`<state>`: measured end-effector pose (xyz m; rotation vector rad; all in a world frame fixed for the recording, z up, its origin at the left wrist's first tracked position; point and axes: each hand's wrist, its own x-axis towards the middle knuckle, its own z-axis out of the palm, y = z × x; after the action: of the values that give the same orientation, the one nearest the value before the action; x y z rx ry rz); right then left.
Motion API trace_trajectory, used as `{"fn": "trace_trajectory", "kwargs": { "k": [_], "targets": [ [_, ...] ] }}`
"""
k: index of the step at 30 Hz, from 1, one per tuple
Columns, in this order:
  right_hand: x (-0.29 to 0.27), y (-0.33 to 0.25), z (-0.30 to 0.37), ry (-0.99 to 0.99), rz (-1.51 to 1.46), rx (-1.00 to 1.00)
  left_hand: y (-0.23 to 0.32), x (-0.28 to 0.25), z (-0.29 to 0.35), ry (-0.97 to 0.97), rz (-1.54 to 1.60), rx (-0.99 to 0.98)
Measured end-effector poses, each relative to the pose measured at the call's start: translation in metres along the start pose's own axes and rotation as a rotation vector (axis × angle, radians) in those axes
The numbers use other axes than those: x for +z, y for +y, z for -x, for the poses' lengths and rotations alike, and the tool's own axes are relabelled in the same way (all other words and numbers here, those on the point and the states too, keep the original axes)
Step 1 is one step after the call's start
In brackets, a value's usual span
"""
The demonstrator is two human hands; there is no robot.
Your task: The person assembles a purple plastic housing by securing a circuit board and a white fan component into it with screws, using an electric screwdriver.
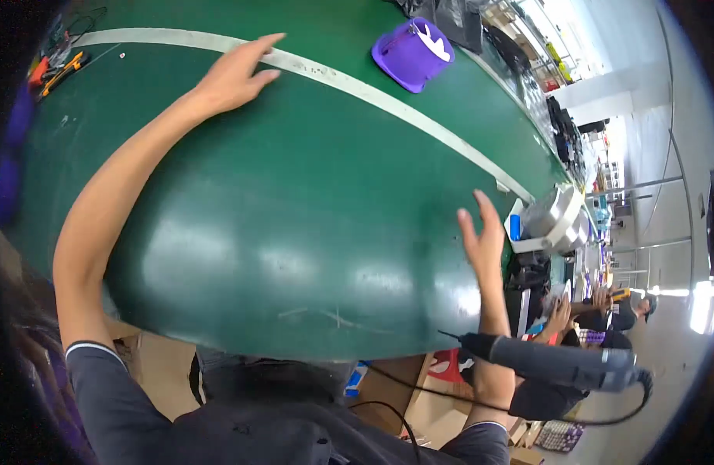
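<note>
My left hand point(237, 75) reaches across the green tabletop point(295, 178) to the white strip point(357, 87). Its fingers are apart and it holds nothing. Over the table's right side is my right hand point(485, 240), thumb and fingers spread, also with nothing in it. Just beyond that hand stands a silver, rounded appliance with a white frame point(557, 221) and a blue part. A black corded electric screwdriver point(555, 363) hangs in front of my right forearm, its thin bit pointing left.
A purple container point(413, 58) with white pieces inside sits beyond the strip. Orange-and-black hand tools point(62, 74) lie at the far left. Black plastic bags point(450, 19) are at the back. A co-worker's hand point(558, 316) shows at the right. The screwdriver's cord point(442, 395) loops near my body.
</note>
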<state>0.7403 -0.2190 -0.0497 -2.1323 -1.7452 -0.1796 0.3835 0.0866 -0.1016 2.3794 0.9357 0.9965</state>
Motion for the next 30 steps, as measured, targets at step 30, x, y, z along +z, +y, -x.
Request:
{"fn": "trace_trajectory", "kwargs": {
  "k": [30],
  "targets": [
    [-0.062,-0.069,0.164,0.105,-1.663,0.078,-0.010,-0.249,0.317,0.683,0.064,-0.684]
  ]
}}
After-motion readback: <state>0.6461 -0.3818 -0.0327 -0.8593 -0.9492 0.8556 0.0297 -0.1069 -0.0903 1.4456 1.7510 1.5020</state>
